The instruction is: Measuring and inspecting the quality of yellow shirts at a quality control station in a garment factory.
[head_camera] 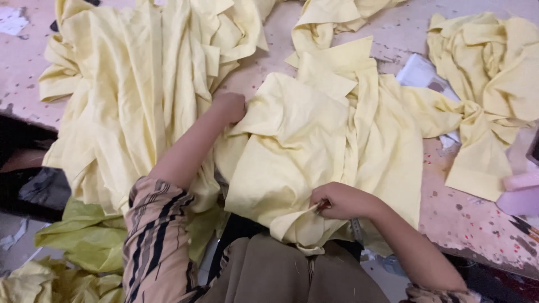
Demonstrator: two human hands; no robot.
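Right hand (342, 200) pinches yellow garment (314, 140), maybe snips.

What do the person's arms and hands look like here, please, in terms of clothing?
Both hands are bare, the left hand and the right hand, with no gloves. The forearms are uncovered. The left sleeve is tan with dark stripes; a bit of matching right sleeve shows at the frame's bottom edge.
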